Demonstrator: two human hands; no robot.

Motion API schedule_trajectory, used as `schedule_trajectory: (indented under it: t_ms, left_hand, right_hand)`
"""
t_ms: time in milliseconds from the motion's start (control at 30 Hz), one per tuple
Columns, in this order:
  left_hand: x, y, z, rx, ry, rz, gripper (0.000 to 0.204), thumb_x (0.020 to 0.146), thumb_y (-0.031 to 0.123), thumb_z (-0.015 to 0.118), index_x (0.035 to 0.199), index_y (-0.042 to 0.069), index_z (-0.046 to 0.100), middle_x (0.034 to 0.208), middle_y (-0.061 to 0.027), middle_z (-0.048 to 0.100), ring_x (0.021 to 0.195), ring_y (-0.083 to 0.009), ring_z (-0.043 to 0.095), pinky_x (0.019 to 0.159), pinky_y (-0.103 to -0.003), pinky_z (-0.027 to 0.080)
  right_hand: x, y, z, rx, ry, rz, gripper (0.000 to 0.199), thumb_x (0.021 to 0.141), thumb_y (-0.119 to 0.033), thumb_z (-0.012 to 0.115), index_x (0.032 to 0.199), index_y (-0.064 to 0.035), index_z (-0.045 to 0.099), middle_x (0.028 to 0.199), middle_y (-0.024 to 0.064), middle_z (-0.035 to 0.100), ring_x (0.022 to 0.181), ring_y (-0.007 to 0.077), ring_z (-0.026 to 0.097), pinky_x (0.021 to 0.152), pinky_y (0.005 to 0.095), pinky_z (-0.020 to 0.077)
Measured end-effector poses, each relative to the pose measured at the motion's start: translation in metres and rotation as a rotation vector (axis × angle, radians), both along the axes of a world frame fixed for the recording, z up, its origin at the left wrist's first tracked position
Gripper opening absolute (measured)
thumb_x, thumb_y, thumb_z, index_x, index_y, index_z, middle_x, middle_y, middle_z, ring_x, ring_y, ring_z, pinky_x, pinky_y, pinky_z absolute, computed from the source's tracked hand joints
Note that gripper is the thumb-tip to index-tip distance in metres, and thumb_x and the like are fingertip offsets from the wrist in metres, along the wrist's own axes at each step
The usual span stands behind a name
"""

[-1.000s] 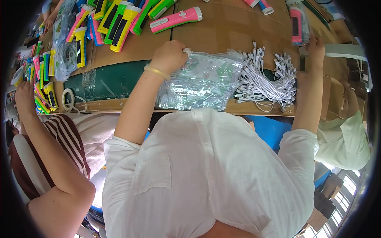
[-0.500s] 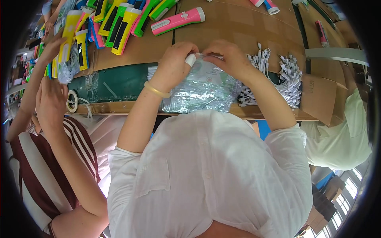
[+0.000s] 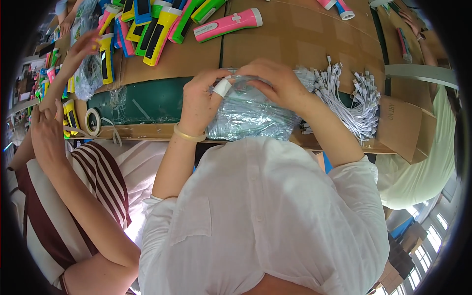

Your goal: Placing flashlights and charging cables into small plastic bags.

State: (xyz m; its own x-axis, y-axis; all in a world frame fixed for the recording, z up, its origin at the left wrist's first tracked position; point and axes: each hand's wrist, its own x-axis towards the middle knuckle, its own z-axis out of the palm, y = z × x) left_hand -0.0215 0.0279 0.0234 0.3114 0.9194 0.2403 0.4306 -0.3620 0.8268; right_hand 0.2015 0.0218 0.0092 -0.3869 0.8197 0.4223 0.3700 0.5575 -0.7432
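Note:
My left hand (image 3: 199,101) is closed in a pinch at the upper edge of a clear plastic bag (image 3: 250,115), with a white wrap round one finger. Opposite it, my right hand (image 3: 278,83) curls over the same edge, thumb and fingertips pinching the film. The bag lies on a pile of similar shiny bags between my forearms, at the table's near edge. Right of my right hand are bundles of white cables (image 3: 361,110) with small plugs. Beyond my hands rests a pink and green flashlight (image 3: 228,25) with a white head.
Several coloured flashlights (image 3: 160,39) are heaped at the far left. A tape roll (image 3: 92,121) sits on the near edge, left of a green strip (image 3: 147,103). A co-worker's hand (image 3: 46,130) is at the left. An open cardboard box (image 3: 400,123) stands at the right.
My hands have come down slightly nearer to me, and my left wrist has turned more upright. The co-worker at the left no longer holds up the yellow flashlight. The view has shifted slightly.

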Motion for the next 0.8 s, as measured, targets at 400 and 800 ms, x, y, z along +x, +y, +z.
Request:
schedule_trajectory:
  t_ms: [400, 800]
  left_hand:
    - [-0.004, -0.005, 0.002, 0.185, 0.087, -0.112, 0.017, 0.083, 0.001, 0.073, 0.100, 0.003, 0.072, 0.095, -0.0103, 0.070, 0.087, -0.0230, 0.067, 0.076, -0.030, 0.052]
    - [0.008, -0.009, 0.005, 0.270, 0.097, -0.201, 0.020, 0.073, -0.006, 0.068, 0.089, 0.006, 0.067, 0.107, -0.0079, 0.067, 0.092, -0.0299, 0.064, 0.079, -0.039, 0.053]
  right_hand:
    - [0.004, 0.003, -0.004, -0.024, -0.136, 0.098, 0.024, 0.085, 0.001, 0.071, 0.106, -0.0115, 0.070, 0.094, 0.0057, 0.062, 0.082, 0.0250, 0.064, 0.068, 0.0354, 0.0518]
    - [0.061, 0.119, -0.023, 0.119, -0.309, -0.228, 0.044, 0.084, -0.018, 0.077, 0.126, -0.0156, 0.064, 0.138, 0.0089, 0.057, 0.126, 0.0294, 0.056, 0.099, 0.0400, 0.0502]
